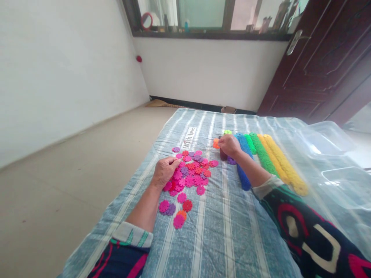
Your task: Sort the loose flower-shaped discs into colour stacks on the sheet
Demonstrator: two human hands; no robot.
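While blue, green and yellow rows lie arranged right of the right hand, a pink, red and purple pile remains loose beside the left hand, whose grip is unclear. The right hand seemingly pinches an orange disc, flat and scalloped.

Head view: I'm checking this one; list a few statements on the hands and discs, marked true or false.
1. The left hand is at the loose pile. True.
2. The right hand rests on the yellow rows. False: it is by an orange piece, away from the yellow rows.
3. Blue pieces lie left of the yellow rows. True.
4. The clear containers stand left of the pile. False: they are at the right.
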